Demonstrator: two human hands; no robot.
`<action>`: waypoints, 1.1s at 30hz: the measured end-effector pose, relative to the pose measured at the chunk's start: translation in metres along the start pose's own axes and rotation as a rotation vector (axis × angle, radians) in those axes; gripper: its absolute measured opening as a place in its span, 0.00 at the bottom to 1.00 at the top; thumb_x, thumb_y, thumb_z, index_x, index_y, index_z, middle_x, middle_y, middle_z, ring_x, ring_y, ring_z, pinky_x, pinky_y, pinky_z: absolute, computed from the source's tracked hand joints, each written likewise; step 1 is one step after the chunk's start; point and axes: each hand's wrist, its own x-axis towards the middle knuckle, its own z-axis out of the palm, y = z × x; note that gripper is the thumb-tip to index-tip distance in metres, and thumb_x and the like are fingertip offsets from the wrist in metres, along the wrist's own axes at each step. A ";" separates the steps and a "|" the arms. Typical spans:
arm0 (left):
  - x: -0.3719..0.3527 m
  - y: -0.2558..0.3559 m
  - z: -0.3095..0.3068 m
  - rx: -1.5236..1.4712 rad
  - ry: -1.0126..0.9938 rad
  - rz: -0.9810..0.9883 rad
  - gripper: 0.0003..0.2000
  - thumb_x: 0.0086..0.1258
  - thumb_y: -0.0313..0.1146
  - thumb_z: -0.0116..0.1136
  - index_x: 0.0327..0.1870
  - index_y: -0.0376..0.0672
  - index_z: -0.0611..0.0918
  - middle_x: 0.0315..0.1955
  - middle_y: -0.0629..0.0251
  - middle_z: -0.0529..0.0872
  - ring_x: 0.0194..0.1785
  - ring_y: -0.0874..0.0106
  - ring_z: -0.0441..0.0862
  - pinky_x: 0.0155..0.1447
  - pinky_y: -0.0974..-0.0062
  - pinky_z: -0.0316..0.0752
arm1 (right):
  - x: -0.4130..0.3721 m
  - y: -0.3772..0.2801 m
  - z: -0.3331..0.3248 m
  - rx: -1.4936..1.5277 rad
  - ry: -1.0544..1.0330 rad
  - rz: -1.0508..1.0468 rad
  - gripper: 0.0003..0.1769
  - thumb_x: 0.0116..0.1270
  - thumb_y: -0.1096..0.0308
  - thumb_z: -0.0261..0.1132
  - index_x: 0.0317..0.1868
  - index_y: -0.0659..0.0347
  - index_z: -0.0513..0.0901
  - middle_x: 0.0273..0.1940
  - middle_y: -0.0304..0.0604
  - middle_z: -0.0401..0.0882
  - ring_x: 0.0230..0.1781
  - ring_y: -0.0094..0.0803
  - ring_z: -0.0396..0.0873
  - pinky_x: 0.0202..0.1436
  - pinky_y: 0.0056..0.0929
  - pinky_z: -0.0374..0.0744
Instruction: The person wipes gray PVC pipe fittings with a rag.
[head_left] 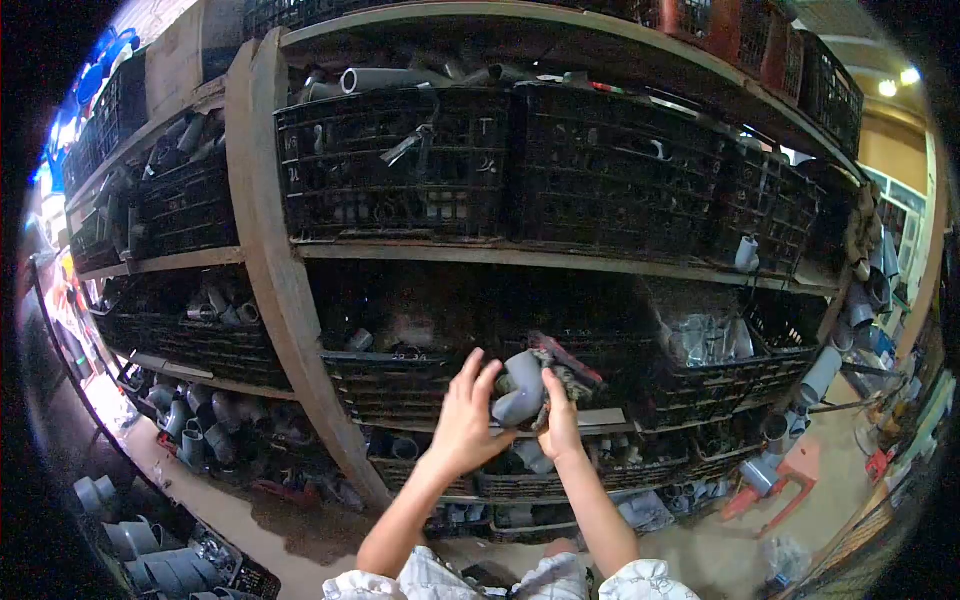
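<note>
In front of the shelves, a grey plastic pipe elbow [520,388] is held up between my two hands. My left hand [466,418] is on its left side, fingers curved up along it and thumb under its lower end. My right hand [562,422] grips a crumpled dark rag [568,368] with red and patterned parts, pressed to the elbow's right side. The rag covers part of the elbow's back and right.
Black crates [395,165] of grey pipe fittings fill the wooden shelves. A wooden post [262,210] stands left of centre. Lower right is a red plastic stool [800,470] on the floor. More grey fittings [165,555] lie in a crate at lower left.
</note>
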 end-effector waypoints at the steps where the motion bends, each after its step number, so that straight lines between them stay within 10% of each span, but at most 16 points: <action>1: -0.004 0.004 0.006 -0.023 0.041 0.034 0.42 0.42 0.31 0.63 0.61 0.36 0.53 0.54 0.44 0.61 0.59 0.51 0.59 0.61 0.60 0.56 | -0.001 0.005 0.001 -0.071 0.012 -0.034 0.19 0.64 0.58 0.53 0.50 0.61 0.71 0.46 0.37 0.71 0.44 0.23 0.70 0.45 0.24 0.70; 10: -0.009 -0.010 0.051 -0.608 0.167 -0.219 0.26 0.55 0.34 0.53 0.55 0.32 0.65 0.41 0.50 0.77 0.42 0.66 0.75 0.48 0.73 0.68 | 0.015 0.018 0.000 -0.191 -0.048 -0.205 0.24 0.66 0.53 0.45 0.55 0.61 0.66 0.48 0.34 0.69 0.45 0.21 0.67 0.47 0.21 0.67; 13: 0.005 -0.016 0.057 -0.739 0.254 -0.401 0.21 0.61 0.37 0.50 0.52 0.33 0.67 0.40 0.55 0.77 0.40 0.71 0.74 0.45 0.76 0.69 | 0.050 0.013 -0.015 -0.321 -0.050 -0.044 0.21 0.66 0.49 0.44 0.34 0.57 0.74 0.32 0.31 0.70 0.32 0.18 0.67 0.36 0.20 0.66; 14: 0.011 -0.012 0.056 -0.770 0.344 -0.443 0.17 0.65 0.40 0.46 0.45 0.33 0.71 0.31 0.64 0.76 0.33 0.78 0.71 0.38 0.80 0.68 | 0.047 0.019 -0.006 -0.392 0.055 -0.068 0.23 0.64 0.45 0.45 0.21 0.51 0.72 0.16 0.27 0.67 0.15 0.16 0.63 0.17 0.17 0.60; 16: 0.013 -0.026 0.059 -0.899 0.410 -0.586 0.16 0.67 0.42 0.42 0.35 0.34 0.73 0.21 0.72 0.71 0.26 0.82 0.65 0.30 0.82 0.64 | 0.055 0.059 -0.028 -0.535 -0.091 -0.446 0.19 0.65 0.51 0.48 0.44 0.59 0.71 0.39 0.37 0.71 0.38 0.21 0.69 0.41 0.19 0.67; 19: 0.005 -0.042 0.072 -0.733 0.480 -0.443 0.18 0.68 0.41 0.38 0.29 0.33 0.72 0.19 0.68 0.72 0.24 0.79 0.65 0.29 0.78 0.64 | 0.022 0.043 0.005 -0.783 -0.263 -0.910 0.36 0.61 0.58 0.55 0.65 0.56 0.48 0.63 0.45 0.51 0.63 0.31 0.51 0.64 0.30 0.49; 23: -0.006 -0.021 0.055 -0.416 0.259 -0.486 0.17 0.64 0.41 0.45 0.30 0.32 0.72 0.18 0.46 0.72 0.21 0.75 0.72 0.26 0.70 0.65 | 0.029 0.007 0.006 -1.301 -0.125 -0.934 0.24 0.59 0.65 0.55 0.56 0.60 0.65 0.53 0.49 0.65 0.53 0.34 0.65 0.55 0.30 0.63; 25: -0.009 -0.014 0.040 -0.448 0.073 -0.528 0.16 0.60 0.42 0.53 0.29 0.32 0.72 0.18 0.52 0.75 0.22 0.78 0.72 0.24 0.73 0.66 | 0.047 0.007 -0.005 -0.931 -0.184 -0.350 0.17 0.59 0.68 0.52 0.49 0.62 0.73 0.46 0.47 0.73 0.46 0.30 0.71 0.49 0.28 0.68; 29: -0.013 -0.025 0.044 -0.971 0.208 -0.649 0.16 0.55 0.41 0.61 0.28 0.35 0.75 0.18 0.68 0.76 0.22 0.83 0.71 0.24 0.84 0.66 | 0.042 0.002 -0.003 -0.598 -0.206 -0.136 0.15 0.63 0.67 0.44 0.40 0.64 0.75 0.40 0.37 0.76 0.42 0.27 0.72 0.47 0.26 0.69; 33: -0.011 -0.019 0.047 -1.101 0.213 -0.747 0.16 0.55 0.41 0.61 0.29 0.36 0.75 0.19 0.66 0.77 0.22 0.80 0.75 0.23 0.82 0.68 | 0.052 0.019 -0.021 -0.919 -0.094 -0.448 0.11 0.56 0.71 0.50 0.33 0.66 0.77 0.33 0.48 0.78 0.34 0.35 0.76 0.39 0.31 0.73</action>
